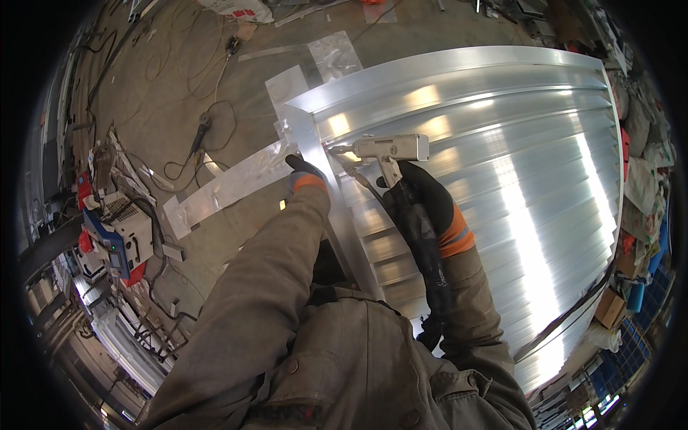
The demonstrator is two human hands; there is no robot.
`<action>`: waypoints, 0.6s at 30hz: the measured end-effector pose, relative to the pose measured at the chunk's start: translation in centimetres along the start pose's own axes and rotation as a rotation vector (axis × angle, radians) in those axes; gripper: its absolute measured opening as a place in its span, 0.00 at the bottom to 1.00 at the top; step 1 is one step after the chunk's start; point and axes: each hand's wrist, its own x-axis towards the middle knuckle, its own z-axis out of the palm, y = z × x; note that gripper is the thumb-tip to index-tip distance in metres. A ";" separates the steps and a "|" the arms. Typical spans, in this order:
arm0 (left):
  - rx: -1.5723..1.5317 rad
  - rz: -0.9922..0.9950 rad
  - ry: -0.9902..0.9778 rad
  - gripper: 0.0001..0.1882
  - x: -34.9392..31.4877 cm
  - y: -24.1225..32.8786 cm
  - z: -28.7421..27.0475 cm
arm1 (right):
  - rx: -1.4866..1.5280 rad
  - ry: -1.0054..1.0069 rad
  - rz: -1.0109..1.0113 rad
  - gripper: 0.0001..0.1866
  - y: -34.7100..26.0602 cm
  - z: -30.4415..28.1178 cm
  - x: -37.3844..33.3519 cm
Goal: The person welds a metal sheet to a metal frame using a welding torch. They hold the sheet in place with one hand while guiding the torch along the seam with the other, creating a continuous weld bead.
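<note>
As right grip [428,197] clasps tool [393,147] — curled, gloved

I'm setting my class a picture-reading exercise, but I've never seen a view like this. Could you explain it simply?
There is no robot here, just one person's gloved hands. The single picture comes from a wide camera worn on the head, looking down, so straight edges bend toward the rim.

The right hand grips a pistol-shaped tool over a large slatted metal panel. The left hand is at the panel's left edge; whether the tool's tip touches metal is unclear.

On the floor to the left lie flat metal pieces and a corded black tool.
</note>
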 end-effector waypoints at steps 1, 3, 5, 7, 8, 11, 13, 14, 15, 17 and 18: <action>0.001 -0.002 0.003 0.58 0.0 -0.1 0.0 | 0.004 0.006 0.014 0.24 0.0 0.0 -0.1; -0.002 -0.002 0.005 0.58 0.1 -0.1 0.1 | -0.064 0.016 -0.010 0.25 0.0 0.1 -0.1; 0.009 0.000 0.006 0.58 0.2 -0.2 0.2 | -0.212 0.025 -0.081 0.25 0.2 0.2 -0.2; 0.010 0.000 0.005 0.59 0.3 -0.3 0.3 | -0.118 0.019 -0.019 0.25 0.4 0.2 -0.2; 0.014 0.001 0.005 0.59 0.3 -0.3 0.3 | -0.090 0.015 -0.002 0.25 0.5 0.1 -0.3; 0.016 0.001 0.006 0.59 0.4 -0.3 0.3 | -0.046 0.005 0.001 0.23 0.9 0.1 -0.3; 0.015 0.001 0.011 0.59 0.4 -0.2 0.4 | -0.037 0.000 -0.034 0.21 1.2 0.0 -0.3; 0.016 -0.001 0.009 0.59 0.5 -0.2 0.5 | -0.023 -0.004 -0.017 0.21 1.3 0.0 -0.2; 0.023 0.001 0.009 0.59 0.6 -0.3 0.5 | 0.041 -0.001 0.033 0.22 1.4 -0.1 -0.1; 0.048 0.007 0.003 0.59 1.0 -0.4 0.8 | 0.195 0.000 0.211 0.27 1.4 -0.4 -0.1; 0.075 0.015 0.000 0.59 1.3 -0.5 1.0 | 0.267 -0.004 0.237 0.29 1.5 -0.4 0.0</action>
